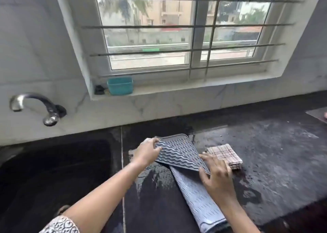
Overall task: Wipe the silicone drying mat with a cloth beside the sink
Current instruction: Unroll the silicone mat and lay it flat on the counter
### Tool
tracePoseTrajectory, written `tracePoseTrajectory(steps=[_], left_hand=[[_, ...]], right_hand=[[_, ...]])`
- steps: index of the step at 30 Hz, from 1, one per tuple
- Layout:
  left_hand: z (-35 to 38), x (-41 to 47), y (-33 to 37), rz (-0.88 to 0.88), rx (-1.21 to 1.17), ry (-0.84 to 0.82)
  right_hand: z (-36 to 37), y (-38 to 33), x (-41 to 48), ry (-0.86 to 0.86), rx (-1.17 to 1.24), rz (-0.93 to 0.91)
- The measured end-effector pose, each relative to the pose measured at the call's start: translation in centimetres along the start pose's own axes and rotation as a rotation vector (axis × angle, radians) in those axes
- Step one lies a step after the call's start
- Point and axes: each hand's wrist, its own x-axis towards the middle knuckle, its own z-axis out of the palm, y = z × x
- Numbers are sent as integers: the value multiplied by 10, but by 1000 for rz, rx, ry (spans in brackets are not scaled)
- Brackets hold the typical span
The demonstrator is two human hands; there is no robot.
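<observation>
A grey ridged silicone drying mat [178,153] lies folded over on the dark counter [265,153], its underside [198,201] stretching toward me. My left hand [146,153] pinches the mat's far left corner. My right hand [216,176] presses and grips the mat's folded right edge. A folded checked cloth [224,155] lies on the counter just right of the mat, touching my right hand's fingers but not held.
A dark sink [53,171] sits left of the mat, with a metal tap [35,107] on the tiled wall above it. Water streaks the counter by the mat. A teal container [120,85] stands on the window sill. A board corner [318,115] shows far right.
</observation>
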Motion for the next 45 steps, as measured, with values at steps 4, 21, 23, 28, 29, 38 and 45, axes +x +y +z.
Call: tracePoseTrajectory(steps=[4, 21, 23, 28, 29, 38, 45], left_hand=[[39, 6, -9, -187, -19, 24], [58, 42, -40, -543, -422, 216], [47, 42, -42, -555, -540, 245], [17, 42, -55, -505, -540, 286], [14, 42, -58, -494, -547, 277], [-12, 61, -95, -372, -416, 248], [0, 41, -100, -263, -228, 280]], right_hand=[[-2, 42, -22, -99, -118, 71], [2, 94, -23, -506, -342, 166], [0, 90, -18, -570, -331, 181], [-10, 41, -27, -649, -60, 75], [-11, 27, -31, -665, -25, 38], [46, -94, -68, -785, 39, -91], [89, -112, -95, -870, 54, -117]])
